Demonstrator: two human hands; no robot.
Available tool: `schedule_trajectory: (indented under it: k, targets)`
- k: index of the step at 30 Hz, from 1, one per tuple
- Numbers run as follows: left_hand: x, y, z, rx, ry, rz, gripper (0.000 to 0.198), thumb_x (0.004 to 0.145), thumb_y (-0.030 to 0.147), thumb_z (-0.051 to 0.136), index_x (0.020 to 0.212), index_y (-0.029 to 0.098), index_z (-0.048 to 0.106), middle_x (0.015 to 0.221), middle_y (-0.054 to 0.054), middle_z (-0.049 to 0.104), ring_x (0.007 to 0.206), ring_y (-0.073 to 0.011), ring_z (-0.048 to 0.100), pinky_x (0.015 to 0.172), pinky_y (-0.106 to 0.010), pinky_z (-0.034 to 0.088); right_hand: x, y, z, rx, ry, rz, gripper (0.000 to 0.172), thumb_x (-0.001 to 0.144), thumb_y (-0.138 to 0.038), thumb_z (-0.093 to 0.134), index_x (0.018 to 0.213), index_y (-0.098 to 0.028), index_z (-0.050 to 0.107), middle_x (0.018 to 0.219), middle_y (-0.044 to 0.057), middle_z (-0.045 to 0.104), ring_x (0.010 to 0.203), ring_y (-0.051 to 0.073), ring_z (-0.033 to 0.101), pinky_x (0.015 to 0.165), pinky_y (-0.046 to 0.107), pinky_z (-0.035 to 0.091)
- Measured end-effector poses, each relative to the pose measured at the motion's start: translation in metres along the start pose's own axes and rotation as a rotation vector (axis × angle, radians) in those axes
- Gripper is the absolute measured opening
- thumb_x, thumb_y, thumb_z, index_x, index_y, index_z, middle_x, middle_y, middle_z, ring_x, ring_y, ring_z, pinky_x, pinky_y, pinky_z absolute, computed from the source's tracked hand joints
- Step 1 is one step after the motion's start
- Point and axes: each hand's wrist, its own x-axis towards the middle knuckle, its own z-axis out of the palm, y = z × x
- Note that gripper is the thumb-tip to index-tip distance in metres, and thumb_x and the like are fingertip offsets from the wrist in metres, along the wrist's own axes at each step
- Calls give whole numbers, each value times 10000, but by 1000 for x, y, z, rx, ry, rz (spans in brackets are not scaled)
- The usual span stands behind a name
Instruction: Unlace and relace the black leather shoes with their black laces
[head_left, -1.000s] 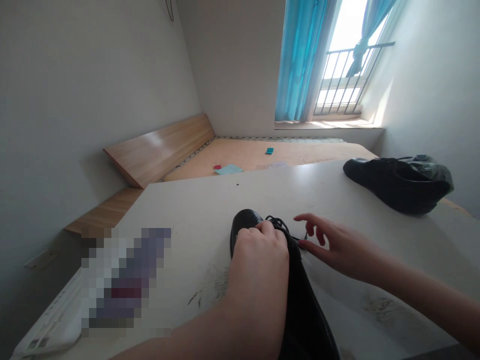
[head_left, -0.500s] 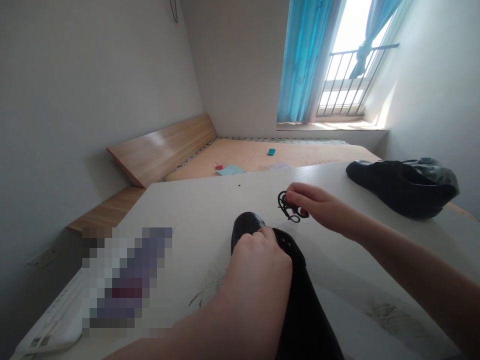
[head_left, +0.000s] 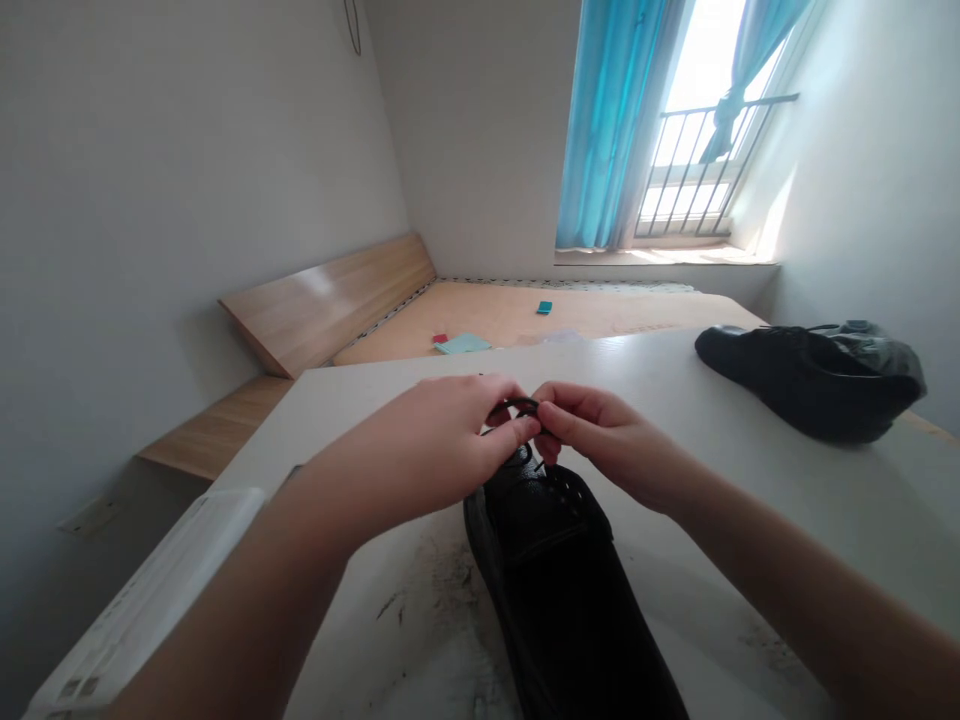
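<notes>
A black leather shoe [head_left: 559, 580] lies on the white table [head_left: 712, 470], toe pointing away from me. Above its toe, my left hand [head_left: 442, 440] and my right hand [head_left: 600, 440] meet, each pinching a black shoelace [head_left: 517, 406] between thumb and fingers. The lace arches between the two hands and its ends hang down to the shoe's eyelets. A second black shoe [head_left: 810, 380] rests at the table's far right.
A white flat object [head_left: 135, 620] lies at the table's near left edge. Beyond the table is a bare wooden bed frame [head_left: 480, 315] with small coloured items on it, and a barred window [head_left: 697, 170] with blue curtains.
My right hand lifted the lace off the shoe and brought it back over the toe. My left hand let go of the shoe and rose to pinch the lace too.
</notes>
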Motion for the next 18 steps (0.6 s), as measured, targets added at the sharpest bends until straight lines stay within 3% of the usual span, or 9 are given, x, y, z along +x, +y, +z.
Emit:
schedule_trajectory:
  k: [3, 5, 8, 12, 16, 18]
  targets:
    - [9, -4, 4, -107, -70, -22, 400, 959, 418, 375, 885, 212, 710, 713, 1, 635, 632, -157, 566, 542, -260, 372, 0, 5, -11, 53, 126, 65, 378, 833, -513, 703, 752, -155, 611, 622, -50, 471, 562, 71, 387, 538, 226, 296]
    - [12, -10, 1, -139, 20, -78, 369, 943, 416, 401, 910, 211, 706, 648, 17, 562, 582, -145, 524, 516, -257, 345, 1, 10, -21, 104, 180, 91, 378, 822, -507, 716, 748, -150, 617, 659, -46, 468, 547, 57, 350, 510, 224, 261]
    - [16, -23, -6, -209, 151, -175, 324, 922, 431, 452, 906, 207, 685, 580, 40, 435, 564, -142, 489, 541, -257, 373, 4, 16, -35, 194, 238, 109, 367, 800, -499, 740, 768, -152, 623, 725, -33, 489, 561, 58, 344, 539, 225, 327]
    - [17, -33, -19, -598, 341, -211, 316, 959, 409, 442, 730, 196, 483, 572, 67, 329, 493, -88, 338, 555, -248, 399, 12, 26, -53, 312, 350, 139, 386, 752, -483, 778, 715, -188, 531, 713, -40, 470, 568, 77, 387, 551, 228, 399]
    - [10, -41, -39, -852, 509, -228, 404, 1034, 392, 296, 678, 201, 293, 580, 70, 202, 522, -71, 178, 558, -230, 268, 17, 33, -79, 360, 416, 192, 474, 843, -496, 665, 611, -213, 362, 634, -26, 472, 599, 119, 514, 645, 281, 504]
    - [4, -52, -51, -883, 600, -296, 392, 1041, 357, 226, 681, 202, 242, 583, 64, 169, 554, -75, 149, 564, -240, 191, 17, 35, -97, 351, 421, 181, 485, 901, -456, 594, 591, -217, 308, 566, -42, 418, 556, 115, 498, 698, 311, 529]
